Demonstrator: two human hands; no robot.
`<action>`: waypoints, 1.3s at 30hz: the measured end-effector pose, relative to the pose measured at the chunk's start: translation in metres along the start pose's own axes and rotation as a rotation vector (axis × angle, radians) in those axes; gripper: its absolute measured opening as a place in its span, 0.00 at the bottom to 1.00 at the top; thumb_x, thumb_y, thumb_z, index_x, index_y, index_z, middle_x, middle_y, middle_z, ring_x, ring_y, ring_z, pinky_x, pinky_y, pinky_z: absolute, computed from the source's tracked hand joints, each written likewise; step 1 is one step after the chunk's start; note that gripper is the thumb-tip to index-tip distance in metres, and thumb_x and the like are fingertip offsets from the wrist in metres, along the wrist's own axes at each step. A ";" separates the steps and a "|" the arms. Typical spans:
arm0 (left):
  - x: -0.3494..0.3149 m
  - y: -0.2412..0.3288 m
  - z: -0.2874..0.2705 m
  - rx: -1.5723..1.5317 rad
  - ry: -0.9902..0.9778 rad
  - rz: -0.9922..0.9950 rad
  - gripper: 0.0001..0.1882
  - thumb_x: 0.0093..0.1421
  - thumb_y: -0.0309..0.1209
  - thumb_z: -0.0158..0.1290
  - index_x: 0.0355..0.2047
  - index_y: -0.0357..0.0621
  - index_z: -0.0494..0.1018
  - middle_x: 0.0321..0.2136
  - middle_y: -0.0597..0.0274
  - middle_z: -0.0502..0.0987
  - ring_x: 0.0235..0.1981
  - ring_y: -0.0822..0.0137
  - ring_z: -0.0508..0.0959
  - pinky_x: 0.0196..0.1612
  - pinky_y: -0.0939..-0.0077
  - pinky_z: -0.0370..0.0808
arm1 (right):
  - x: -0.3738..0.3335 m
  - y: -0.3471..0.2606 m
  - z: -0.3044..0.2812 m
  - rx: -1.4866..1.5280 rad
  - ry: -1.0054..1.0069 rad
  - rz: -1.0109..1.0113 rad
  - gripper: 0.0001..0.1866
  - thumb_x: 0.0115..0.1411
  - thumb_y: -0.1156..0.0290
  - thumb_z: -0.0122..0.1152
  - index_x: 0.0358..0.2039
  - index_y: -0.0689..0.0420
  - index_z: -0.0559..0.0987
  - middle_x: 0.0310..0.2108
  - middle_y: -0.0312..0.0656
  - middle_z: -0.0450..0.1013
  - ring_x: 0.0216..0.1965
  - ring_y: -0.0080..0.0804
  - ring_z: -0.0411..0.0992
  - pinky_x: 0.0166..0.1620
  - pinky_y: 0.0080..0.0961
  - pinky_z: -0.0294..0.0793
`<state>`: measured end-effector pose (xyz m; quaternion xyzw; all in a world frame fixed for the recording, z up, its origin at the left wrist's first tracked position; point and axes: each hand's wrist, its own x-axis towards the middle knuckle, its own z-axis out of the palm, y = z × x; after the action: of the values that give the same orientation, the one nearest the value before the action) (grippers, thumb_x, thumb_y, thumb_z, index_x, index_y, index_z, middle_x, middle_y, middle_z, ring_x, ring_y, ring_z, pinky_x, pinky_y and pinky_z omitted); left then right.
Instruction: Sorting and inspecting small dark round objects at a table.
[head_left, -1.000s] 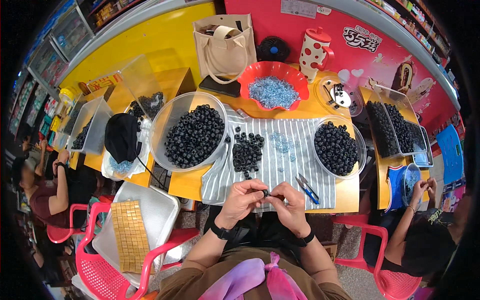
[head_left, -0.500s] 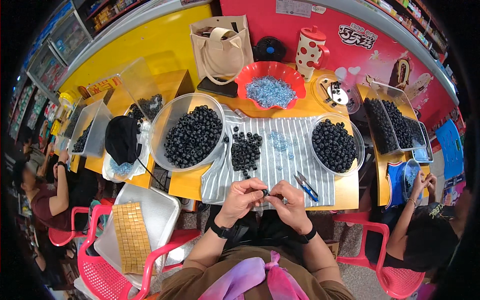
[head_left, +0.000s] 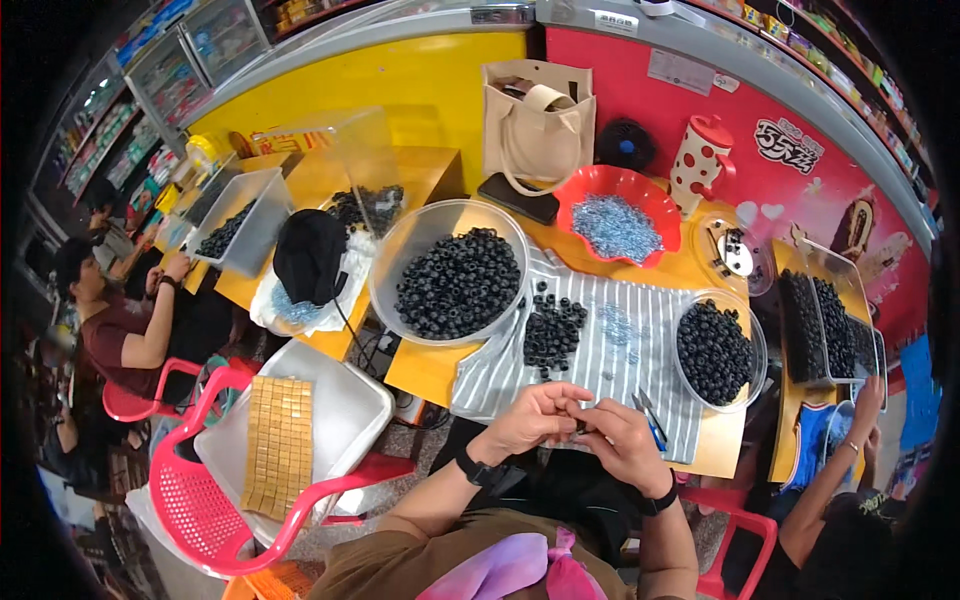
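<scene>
My left hand (head_left: 528, 420) and my right hand (head_left: 622, 437) meet above the near edge of a striped cloth (head_left: 480, 378). Their fingertips are pinched together on a small black ring-shaped part (head_left: 581, 426), mostly hidden by the fingers. Beyond them, a pile of similar black parts (head_left: 553, 337) lies on the cloth. Right of that pile are scattered small clear-blue pieces (head_left: 617, 332). Blue-handled thread snips (head_left: 656, 430) lie just right of my right hand. Black parts fill a large clear tub (head_left: 380, 285) at left and a smaller clear bowl (head_left: 761, 362) at right.
A red scalloped dish (head_left: 571, 190) of clear-blue pieces stands behind, near a phone (head_left: 517, 198), a beige tote bag (head_left: 540, 130) and a spotted tumbler (head_left: 697, 168). A pink chair (head_left: 205, 500) is at left. People work at tables on both sides.
The view has turned left, so the table sits farther right. My fingers now cover more of the black part. At right, the co-worker's hand has moved up to a clear box.
</scene>
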<state>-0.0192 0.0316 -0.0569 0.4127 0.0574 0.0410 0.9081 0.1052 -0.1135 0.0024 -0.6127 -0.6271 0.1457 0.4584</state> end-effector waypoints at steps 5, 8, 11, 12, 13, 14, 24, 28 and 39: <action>-0.004 0.002 -0.002 0.019 0.097 0.059 0.12 0.56 0.18 0.54 0.41 0.38 0.73 0.31 0.63 0.79 0.23 0.79 0.76 0.23 0.90 0.71 | 0.003 0.001 0.002 0.035 0.032 0.062 0.17 0.45 0.83 0.65 0.38 0.62 0.77 0.24 0.43 0.69 0.24 0.36 0.70 0.27 0.27 0.69; -0.007 0.000 -0.002 0.010 0.085 0.082 0.07 0.55 0.17 0.56 0.34 0.37 0.75 0.29 0.64 0.77 0.22 0.79 0.76 0.23 0.90 0.72 | 0.000 -0.001 0.007 0.071 0.056 0.053 0.15 0.44 0.84 0.66 0.36 0.62 0.77 0.24 0.41 0.70 0.23 0.31 0.70 0.26 0.23 0.69; 0.000 0.000 -0.005 -0.054 0.054 0.121 0.06 0.54 0.15 0.57 0.31 0.36 0.76 0.29 0.63 0.76 0.23 0.77 0.76 0.22 0.89 0.74 | -0.004 0.005 0.007 0.145 0.107 0.079 0.16 0.46 0.82 0.65 0.38 0.61 0.77 0.23 0.42 0.68 0.24 0.38 0.70 0.26 0.28 0.67; 0.000 0.000 -0.004 -0.057 0.052 0.114 0.06 0.54 0.15 0.57 0.31 0.36 0.76 0.29 0.63 0.76 0.23 0.77 0.76 0.22 0.89 0.74 | -0.005 0.005 0.007 0.144 0.110 0.086 0.16 0.46 0.82 0.65 0.38 0.61 0.77 0.23 0.42 0.68 0.24 0.38 0.70 0.26 0.28 0.67; 0.000 -0.001 -0.004 -0.058 0.042 0.120 0.05 0.54 0.15 0.57 0.31 0.36 0.76 0.29 0.62 0.76 0.23 0.77 0.77 0.22 0.89 0.74 | -0.006 0.006 0.007 0.129 0.107 0.072 0.16 0.46 0.82 0.65 0.38 0.61 0.77 0.22 0.42 0.67 0.24 0.38 0.69 0.26 0.29 0.67; 0.001 -0.001 -0.004 -0.059 0.032 0.126 0.05 0.54 0.15 0.56 0.31 0.36 0.76 0.29 0.62 0.76 0.23 0.76 0.77 0.22 0.89 0.74 | -0.005 0.006 0.006 0.115 0.104 0.058 0.16 0.45 0.82 0.65 0.38 0.61 0.77 0.22 0.41 0.67 0.23 0.38 0.69 0.26 0.29 0.67; 0.000 -0.003 -0.003 -0.023 0.067 0.136 0.05 0.55 0.16 0.56 0.32 0.35 0.77 0.29 0.61 0.76 0.24 0.75 0.77 0.23 0.88 0.73 | -0.006 0.011 0.005 -0.076 0.091 -0.079 0.23 0.46 0.78 0.66 0.46 0.62 0.75 0.26 0.44 0.67 0.26 0.39 0.70 0.28 0.33 0.68; 0.000 -0.003 -0.002 0.005 0.127 0.095 0.06 0.55 0.16 0.55 0.34 0.34 0.75 0.30 0.61 0.77 0.24 0.76 0.77 0.22 0.88 0.73 | -0.005 0.013 0.007 -0.183 0.116 -0.155 0.24 0.47 0.76 0.65 0.47 0.64 0.74 0.26 0.43 0.67 0.27 0.40 0.69 0.28 0.33 0.69; 0.000 0.002 -0.001 -0.009 0.083 0.021 0.18 0.56 0.18 0.56 0.47 0.35 0.66 0.29 0.60 0.77 0.23 0.76 0.77 0.20 0.89 0.72 | -0.007 0.018 0.010 -0.209 0.093 -0.182 0.21 0.45 0.77 0.63 0.43 0.67 0.75 0.23 0.42 0.64 0.23 0.38 0.68 0.25 0.31 0.67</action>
<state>-0.0192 0.0342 -0.0560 0.4073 0.0903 0.0679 0.9063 0.1073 -0.1120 -0.0189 -0.6036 -0.6699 0.0091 0.4321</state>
